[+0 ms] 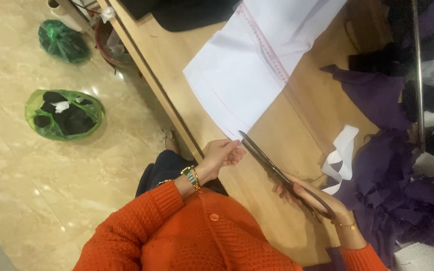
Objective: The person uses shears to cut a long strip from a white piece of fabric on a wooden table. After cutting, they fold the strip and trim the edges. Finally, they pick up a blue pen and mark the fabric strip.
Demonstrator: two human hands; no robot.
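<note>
The right hand (313,198) grips dark scissors (272,165), blades nearly together at the white paper (247,75) near the bench (257,185) front edge. The left hand (220,153) pinches the paper's corner.

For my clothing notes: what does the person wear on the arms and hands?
Both arms have orange chunky-knit sleeves with ribbed cuffs. The left hand is bare; its wrist carries a gold-and-green wristwatch. The right hand is bare too, with a thin gold bracelet at the wrist.
</note>
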